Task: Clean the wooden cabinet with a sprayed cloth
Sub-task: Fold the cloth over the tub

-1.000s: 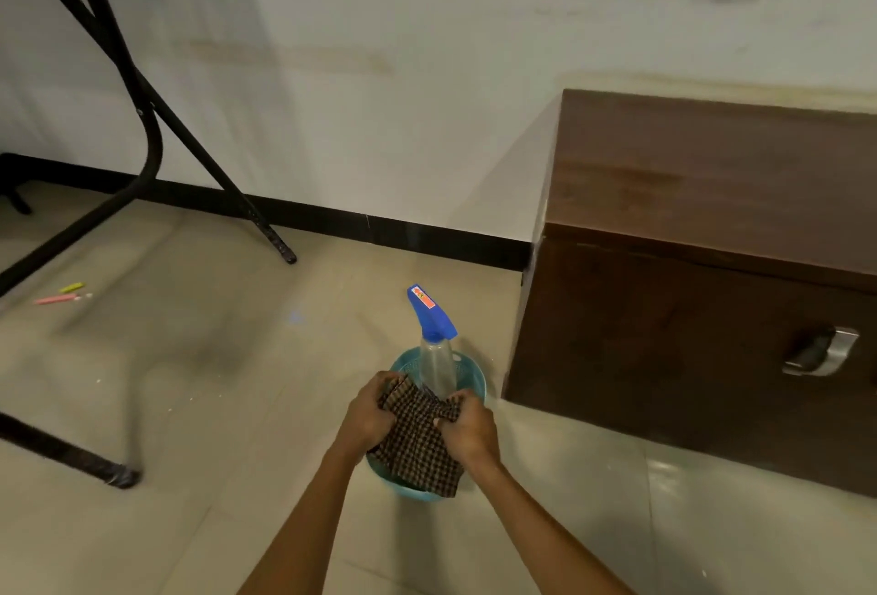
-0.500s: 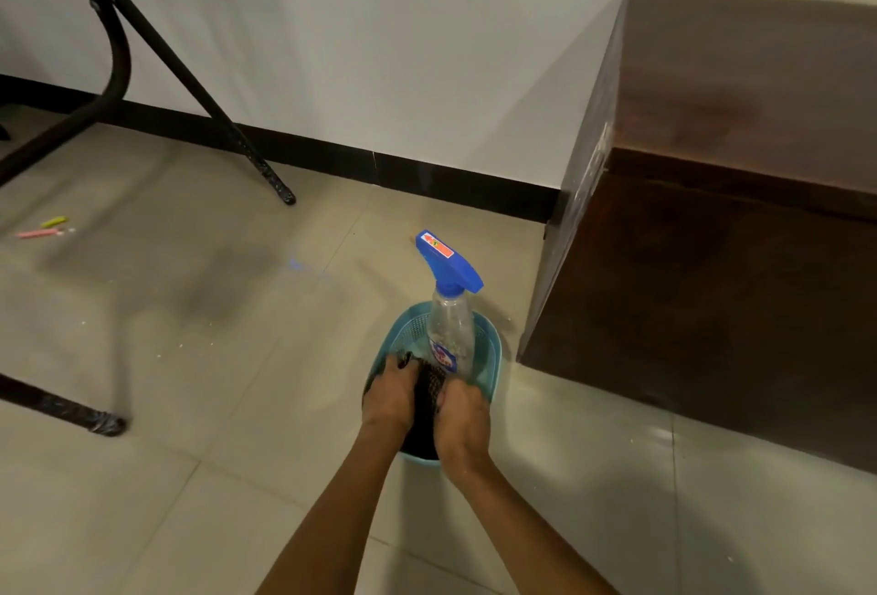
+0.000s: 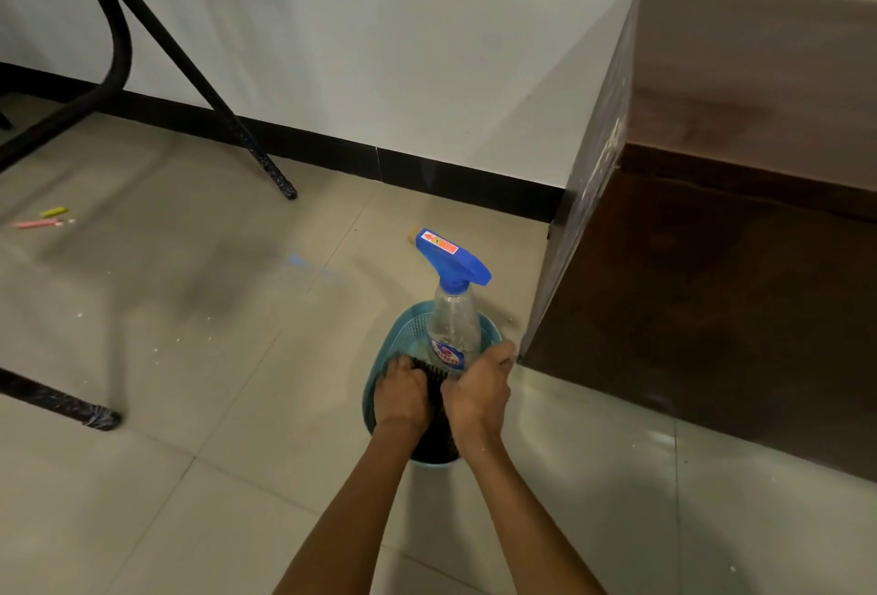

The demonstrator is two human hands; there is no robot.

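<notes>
A dark checked cloth (image 3: pixel 434 412) lies inside a teal plastic basket (image 3: pixel 409 326) on the floor. In the same basket stands a clear spray bottle (image 3: pixel 453 324) with a blue trigger head. My left hand (image 3: pixel 401 393) is down in the basket, holding the cloth's left side. The fingers of my right hand (image 3: pixel 479 388) curl round the bottle's lower part. The dark brown wooden cabinet (image 3: pixel 712 286) stands just right of the basket, against the wall.
Black metal table legs (image 3: pixel 190 63) slant down to the floor at the back left, and another black foot (image 3: pixel 61 407) lies at the left. Small pink and yellow objects (image 3: pixel 45 219) lie on the tiles at far left.
Both hands have lowered the cloth from above the basket down into it. My right hand has shifted from the cloth to the bottle's base. The view has tilted down and closer.
</notes>
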